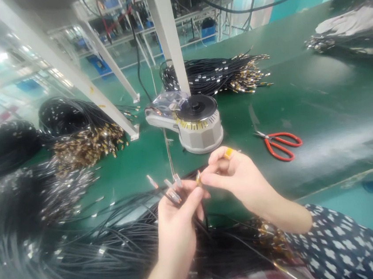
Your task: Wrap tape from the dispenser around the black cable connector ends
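My left hand (177, 229) is closed around several thin black cables, whose silver connector ends (169, 184) poke up past the fingers. Between its thumb and forefinger, one cable end (198, 177) wrapped in amber tape stands out. Fingertips of my right hand (244, 180) pinch at that same taped end. A small piece of yellow tape (228, 153) sticks to a finger of my right hand. Just beyond both hands stands a round, light grey tape dispenser (201, 135) with a black top and short yellow strips around its front.
Red-handled pliers (282, 146) lie on the green table (302, 100) to the right. Bundles of black cables rest at the back (206, 75), at the left (71, 125) and in front of me (117, 244). White metal posts (171, 39) rise from the table.
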`<state>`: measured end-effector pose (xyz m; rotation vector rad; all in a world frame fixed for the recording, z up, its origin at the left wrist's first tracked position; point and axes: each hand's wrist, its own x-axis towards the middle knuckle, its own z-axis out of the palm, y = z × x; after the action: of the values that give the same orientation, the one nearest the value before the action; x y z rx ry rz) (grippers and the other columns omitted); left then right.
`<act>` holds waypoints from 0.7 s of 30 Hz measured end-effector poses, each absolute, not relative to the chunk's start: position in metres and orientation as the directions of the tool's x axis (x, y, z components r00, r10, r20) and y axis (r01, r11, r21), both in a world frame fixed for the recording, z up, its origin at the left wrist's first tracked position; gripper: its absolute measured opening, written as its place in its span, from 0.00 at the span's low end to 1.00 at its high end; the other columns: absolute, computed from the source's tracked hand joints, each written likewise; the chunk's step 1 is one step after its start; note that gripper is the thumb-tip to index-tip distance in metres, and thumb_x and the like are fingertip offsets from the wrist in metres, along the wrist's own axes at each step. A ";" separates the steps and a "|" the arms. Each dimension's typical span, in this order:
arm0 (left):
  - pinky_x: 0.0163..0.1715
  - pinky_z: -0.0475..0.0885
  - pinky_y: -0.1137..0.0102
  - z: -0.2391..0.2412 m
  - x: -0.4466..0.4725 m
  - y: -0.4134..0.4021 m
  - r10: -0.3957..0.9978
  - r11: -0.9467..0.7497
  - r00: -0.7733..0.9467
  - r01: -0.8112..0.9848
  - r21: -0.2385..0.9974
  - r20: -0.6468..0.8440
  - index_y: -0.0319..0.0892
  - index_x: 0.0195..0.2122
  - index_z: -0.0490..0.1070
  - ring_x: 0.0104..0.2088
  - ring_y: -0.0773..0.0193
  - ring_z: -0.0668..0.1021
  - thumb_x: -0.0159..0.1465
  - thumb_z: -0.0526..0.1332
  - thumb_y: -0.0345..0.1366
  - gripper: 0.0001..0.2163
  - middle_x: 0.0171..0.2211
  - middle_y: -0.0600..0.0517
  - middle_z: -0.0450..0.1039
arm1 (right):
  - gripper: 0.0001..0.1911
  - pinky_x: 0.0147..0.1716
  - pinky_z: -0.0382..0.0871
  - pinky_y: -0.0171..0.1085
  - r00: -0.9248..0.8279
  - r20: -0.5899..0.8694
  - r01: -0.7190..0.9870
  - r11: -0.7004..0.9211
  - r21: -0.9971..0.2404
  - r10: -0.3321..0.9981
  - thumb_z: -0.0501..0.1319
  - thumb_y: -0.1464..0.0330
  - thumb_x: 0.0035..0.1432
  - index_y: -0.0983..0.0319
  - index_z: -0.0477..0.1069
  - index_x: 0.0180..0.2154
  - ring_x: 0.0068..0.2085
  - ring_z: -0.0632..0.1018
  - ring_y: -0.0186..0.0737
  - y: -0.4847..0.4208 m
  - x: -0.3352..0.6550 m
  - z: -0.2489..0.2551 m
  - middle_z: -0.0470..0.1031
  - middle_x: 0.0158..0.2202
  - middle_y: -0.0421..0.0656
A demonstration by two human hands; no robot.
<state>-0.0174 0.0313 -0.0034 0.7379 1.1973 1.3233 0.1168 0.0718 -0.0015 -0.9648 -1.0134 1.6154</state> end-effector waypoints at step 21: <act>0.17 0.57 0.78 -0.009 -0.020 0.035 0.964 0.228 -0.047 -0.362 0.904 -0.261 0.38 0.26 0.69 0.16 0.74 0.65 0.54 0.69 0.32 0.08 0.18 0.53 0.73 | 0.16 0.32 0.70 0.38 -0.266 -0.092 -0.285 -0.170 -0.943 0.960 0.68 0.71 0.50 0.58 0.60 0.32 0.26 0.76 0.34 0.071 0.118 -0.002 0.76 0.25 0.34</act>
<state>-0.0200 0.0355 -0.0086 0.7168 1.1141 1.2386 0.1176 0.0710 -0.0022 -0.9377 -1.0807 1.6228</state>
